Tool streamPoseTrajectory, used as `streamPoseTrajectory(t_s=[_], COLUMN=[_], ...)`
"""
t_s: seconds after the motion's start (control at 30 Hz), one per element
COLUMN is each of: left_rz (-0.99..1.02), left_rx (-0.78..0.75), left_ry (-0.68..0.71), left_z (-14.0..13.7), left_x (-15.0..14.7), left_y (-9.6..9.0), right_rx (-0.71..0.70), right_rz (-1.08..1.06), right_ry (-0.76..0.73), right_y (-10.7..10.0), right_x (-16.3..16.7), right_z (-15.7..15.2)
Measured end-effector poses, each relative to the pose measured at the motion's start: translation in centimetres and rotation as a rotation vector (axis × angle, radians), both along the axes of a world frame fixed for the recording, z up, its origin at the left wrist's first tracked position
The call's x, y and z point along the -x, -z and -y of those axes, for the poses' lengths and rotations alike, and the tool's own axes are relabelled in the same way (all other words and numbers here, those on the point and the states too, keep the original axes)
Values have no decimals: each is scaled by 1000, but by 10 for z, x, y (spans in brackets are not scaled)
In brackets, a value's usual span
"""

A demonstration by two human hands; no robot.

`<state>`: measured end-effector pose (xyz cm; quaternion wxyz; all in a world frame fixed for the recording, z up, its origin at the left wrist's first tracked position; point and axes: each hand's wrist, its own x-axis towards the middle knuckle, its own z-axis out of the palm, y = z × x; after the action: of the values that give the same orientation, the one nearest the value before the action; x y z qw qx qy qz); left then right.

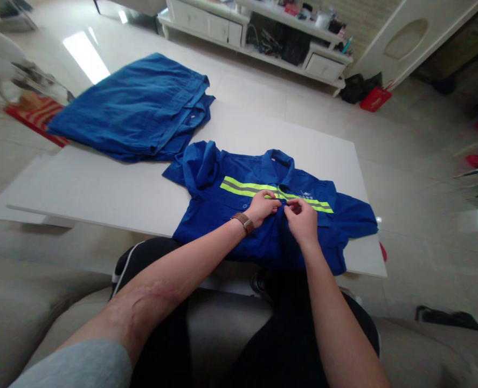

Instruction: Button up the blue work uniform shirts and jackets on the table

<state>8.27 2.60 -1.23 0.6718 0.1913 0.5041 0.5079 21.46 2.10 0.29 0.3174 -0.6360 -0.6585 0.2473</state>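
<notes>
On a white table (101, 188), two hands pinch the front of a blue work shirt.

Laid flat at the table's near edge, the shirt (222, 215) has a yellow-green reflective stripe (247, 188) across the chest; a small pale emblem above the stripe is too small to read. The left hand (263, 207), with a brown wristband (243, 222), has its fingers curled closed on the cloth at the shirt's centre front. The right hand (302, 220) pinches the cloth just beside it, fingertips nearly touching the left. A folded pile of blue clothing (133, 108) lies at the table's far left corner, well apart from both hands.
</notes>
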Motion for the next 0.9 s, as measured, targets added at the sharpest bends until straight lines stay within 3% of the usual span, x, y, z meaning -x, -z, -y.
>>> streamPoseTrajectory(t_s=[0.43,0.57,0.67,0.8,0.9], left_rz=[-82,-296,-607,-1065,-1254], left_rx=[-111,-110,-221,-405,-435], left_ry=[65,228,302,327,527], left_z=[-2,-7,-12,-14,-10], left_x=[2,11,28,54,68], left_y=[5,3,0,-1,2], right_rx=[-99,-88,-114,-96,-37], right_rz=[94,58,25,-49,-132], right_ry=[-145,-107,-59,69,292], right_y=[5,0,-8,-16,-17], right_x=[-3,-2,-9,-62,-142], right_z=[-1,-1,-4,-23,-40])
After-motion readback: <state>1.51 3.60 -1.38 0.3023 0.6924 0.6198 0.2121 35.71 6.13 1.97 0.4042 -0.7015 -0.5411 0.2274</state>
